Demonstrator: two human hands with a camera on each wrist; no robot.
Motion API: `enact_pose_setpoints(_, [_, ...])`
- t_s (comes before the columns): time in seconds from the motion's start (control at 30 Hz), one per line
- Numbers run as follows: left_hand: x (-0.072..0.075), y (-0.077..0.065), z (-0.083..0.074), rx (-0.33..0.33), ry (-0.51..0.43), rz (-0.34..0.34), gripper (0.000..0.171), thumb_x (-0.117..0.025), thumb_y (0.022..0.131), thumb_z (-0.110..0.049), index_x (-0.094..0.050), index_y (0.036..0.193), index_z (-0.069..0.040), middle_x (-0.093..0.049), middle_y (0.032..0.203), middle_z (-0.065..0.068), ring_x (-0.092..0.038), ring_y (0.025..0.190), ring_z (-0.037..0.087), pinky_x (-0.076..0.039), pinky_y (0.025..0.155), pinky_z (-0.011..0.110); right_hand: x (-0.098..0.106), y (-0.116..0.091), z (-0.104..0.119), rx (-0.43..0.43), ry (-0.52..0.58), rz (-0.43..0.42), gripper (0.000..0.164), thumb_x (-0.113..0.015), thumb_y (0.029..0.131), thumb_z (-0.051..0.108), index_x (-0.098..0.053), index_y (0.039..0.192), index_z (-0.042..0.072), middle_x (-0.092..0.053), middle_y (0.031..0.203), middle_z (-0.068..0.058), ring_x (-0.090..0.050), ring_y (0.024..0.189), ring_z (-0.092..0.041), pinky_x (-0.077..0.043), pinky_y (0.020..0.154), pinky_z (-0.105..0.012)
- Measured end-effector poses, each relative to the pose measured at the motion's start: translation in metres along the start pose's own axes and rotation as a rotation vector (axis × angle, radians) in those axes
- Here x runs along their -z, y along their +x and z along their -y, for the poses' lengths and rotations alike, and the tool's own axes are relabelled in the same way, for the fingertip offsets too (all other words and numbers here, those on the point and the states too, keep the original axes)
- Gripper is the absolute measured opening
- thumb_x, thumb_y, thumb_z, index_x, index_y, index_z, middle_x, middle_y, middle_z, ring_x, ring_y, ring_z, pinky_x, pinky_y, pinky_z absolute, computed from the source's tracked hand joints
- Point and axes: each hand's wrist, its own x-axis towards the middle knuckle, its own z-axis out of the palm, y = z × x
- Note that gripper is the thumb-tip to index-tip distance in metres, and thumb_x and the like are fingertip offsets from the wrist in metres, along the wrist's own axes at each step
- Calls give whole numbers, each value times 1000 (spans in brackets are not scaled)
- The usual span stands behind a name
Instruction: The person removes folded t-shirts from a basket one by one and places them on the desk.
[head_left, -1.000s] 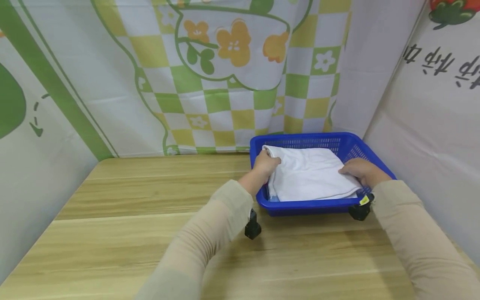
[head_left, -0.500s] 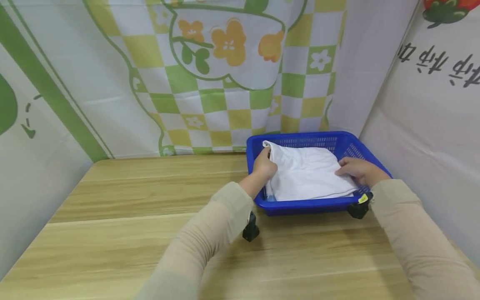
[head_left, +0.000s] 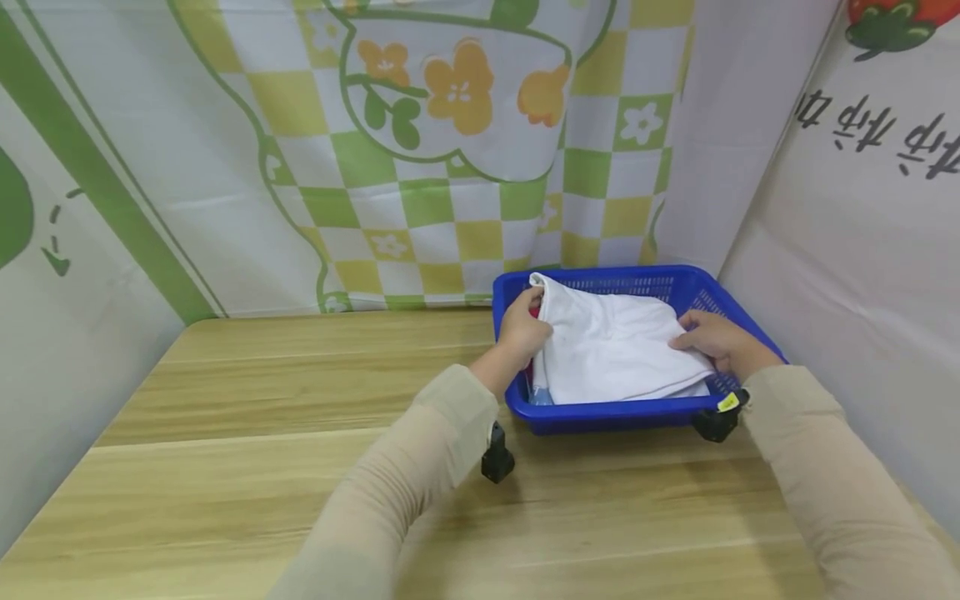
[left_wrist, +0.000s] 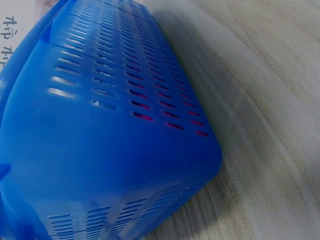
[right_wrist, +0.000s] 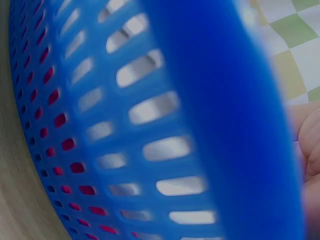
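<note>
Pinching white cloth (head_left: 615,350) inside blue basket (head_left: 600,415) | left hand (head_left: 521,332) grips its raised left edge | right hand (head_left: 718,340) pinches opposite edge | two-sided hold probably steadies its folded layers

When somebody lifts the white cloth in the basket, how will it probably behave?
The white cloth is probably floppy: its surface wrinkles and one corner curls near the left hand. Layers show at its near edge, so it may unfold when lifted.
</note>
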Motion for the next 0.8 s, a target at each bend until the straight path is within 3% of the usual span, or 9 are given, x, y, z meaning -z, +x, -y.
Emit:
enact_pose_setpoints(0.27, [4,2,1,-36,-84,8,66,-49,64,19,-45,124,-8,-51,116,11,-48,101,22,-42,82,29,0,-2,1,70,62,-29,24,-52,79,-2,-34,95,-5,-44,81,-7,-52,55,-10,-47,51,-25])
enact_pose_setpoints(0.53, [10,8,1,-69,-188,30,63,-50,67,20,-44,124,-6,-48,120,13,-48,100,25,-41,83,30,-3,-3,3,143,-1,-133,29,-53,79,1,-35,100,-9,-40,95,-19,-50,55,-8,-46,50,-24])
enact_pose_setpoints(0.8, [19,9,-8,-47,-243,45,64,-50,69,20,-43,126,-7,-46,123,13,-41,111,24,-36,89,30,-3,-4,10,134,14,-159,29,-52,81,2,-35,103,-8,-40,96,-19,-51,55,-9,-47,51,-25])
